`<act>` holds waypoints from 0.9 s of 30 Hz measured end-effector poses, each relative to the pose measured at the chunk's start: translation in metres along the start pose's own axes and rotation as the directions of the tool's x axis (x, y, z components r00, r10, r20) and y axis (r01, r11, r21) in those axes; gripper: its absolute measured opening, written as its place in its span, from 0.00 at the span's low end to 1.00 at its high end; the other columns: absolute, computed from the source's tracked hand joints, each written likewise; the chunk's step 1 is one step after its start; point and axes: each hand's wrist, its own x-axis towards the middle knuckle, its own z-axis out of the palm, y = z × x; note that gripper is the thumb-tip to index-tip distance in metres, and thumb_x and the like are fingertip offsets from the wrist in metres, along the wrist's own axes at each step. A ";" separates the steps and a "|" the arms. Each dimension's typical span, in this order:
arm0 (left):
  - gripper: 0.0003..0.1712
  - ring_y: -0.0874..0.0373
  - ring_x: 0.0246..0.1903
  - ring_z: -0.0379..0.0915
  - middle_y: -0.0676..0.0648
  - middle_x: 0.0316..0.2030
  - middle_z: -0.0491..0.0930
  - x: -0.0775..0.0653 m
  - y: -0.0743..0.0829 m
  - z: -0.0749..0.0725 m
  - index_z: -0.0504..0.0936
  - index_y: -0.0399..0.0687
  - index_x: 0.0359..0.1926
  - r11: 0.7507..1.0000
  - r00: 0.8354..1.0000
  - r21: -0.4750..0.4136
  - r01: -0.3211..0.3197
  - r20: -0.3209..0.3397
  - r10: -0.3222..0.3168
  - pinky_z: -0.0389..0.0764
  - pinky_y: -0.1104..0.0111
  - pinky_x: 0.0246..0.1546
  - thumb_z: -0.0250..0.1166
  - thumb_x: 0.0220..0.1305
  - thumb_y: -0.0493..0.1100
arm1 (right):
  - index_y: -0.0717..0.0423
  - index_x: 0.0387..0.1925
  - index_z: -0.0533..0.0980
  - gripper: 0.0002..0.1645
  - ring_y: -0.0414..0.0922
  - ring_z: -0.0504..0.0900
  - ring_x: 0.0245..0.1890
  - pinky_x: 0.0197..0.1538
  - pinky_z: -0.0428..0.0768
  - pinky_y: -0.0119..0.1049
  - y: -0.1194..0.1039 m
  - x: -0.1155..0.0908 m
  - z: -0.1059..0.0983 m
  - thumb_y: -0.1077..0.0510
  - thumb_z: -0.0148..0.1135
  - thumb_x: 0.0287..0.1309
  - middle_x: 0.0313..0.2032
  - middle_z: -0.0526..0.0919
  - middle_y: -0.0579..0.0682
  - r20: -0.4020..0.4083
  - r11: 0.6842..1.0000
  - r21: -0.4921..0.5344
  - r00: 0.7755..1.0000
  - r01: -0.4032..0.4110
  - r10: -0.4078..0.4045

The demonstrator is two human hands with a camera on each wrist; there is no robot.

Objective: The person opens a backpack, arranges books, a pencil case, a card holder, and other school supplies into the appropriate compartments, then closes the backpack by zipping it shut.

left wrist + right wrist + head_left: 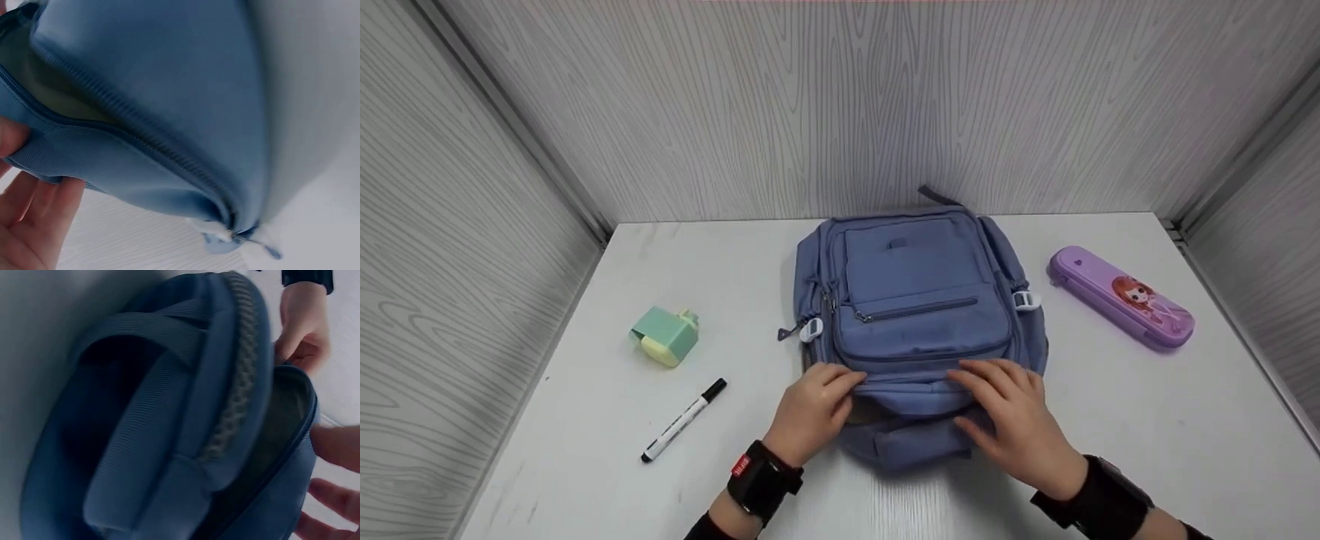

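A blue backpack lies on the table, its top end toward me. Its main zipper is undone, and the opening gapes in both wrist views. My left hand pinches the fabric at the left of the opening; in the left wrist view the thumb lies on one side of the flap and the fingers below it. On the right of the opening, my right hand holds the edge between thumb and fingers. The backpack's inside is mostly dark. Its carry handle shows in the right wrist view.
Left of the backpack are a green-and-yellow block-like object and a white marker with a black cap. A purple pencil case with a cartoon picture lies to the right. Wood-grain panels enclose the white table.
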 end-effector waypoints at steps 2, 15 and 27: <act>0.16 0.58 0.38 0.79 0.49 0.37 0.82 -0.007 -0.001 0.004 0.87 0.46 0.43 1.000 1.000 -0.013 0.002 -0.012 -0.002 0.82 0.69 0.40 0.70 0.50 0.30 | 0.52 0.55 0.78 0.36 0.51 0.74 0.53 0.50 0.65 0.50 0.000 -0.004 0.005 0.60 0.80 0.40 0.52 0.80 0.53 0.037 1.000 -0.022 0.999 0.006 -0.005; 0.15 0.62 0.35 0.78 0.52 0.31 0.79 -0.029 -0.003 0.017 0.84 0.46 0.31 1.000 0.997 -0.018 -0.020 -0.076 0.018 0.80 0.74 0.39 0.78 0.39 0.31 | 0.47 0.41 0.82 0.20 0.46 0.77 0.47 0.45 0.69 0.44 0.010 -0.017 0.023 0.68 0.72 0.46 0.44 0.83 0.48 0.018 0.999 0.045 0.999 -0.030 0.029; 0.13 0.63 0.31 0.75 0.54 0.28 0.77 -0.031 0.014 0.021 0.84 0.48 0.30 0.995 0.995 0.045 -0.092 -0.034 0.094 0.78 0.75 0.33 0.78 0.42 0.37 | 0.46 0.37 0.82 0.23 0.42 0.77 0.47 0.51 0.58 0.34 0.043 -0.023 0.023 0.76 0.66 0.48 0.43 0.82 0.46 0.047 0.958 0.284 0.999 -0.028 0.016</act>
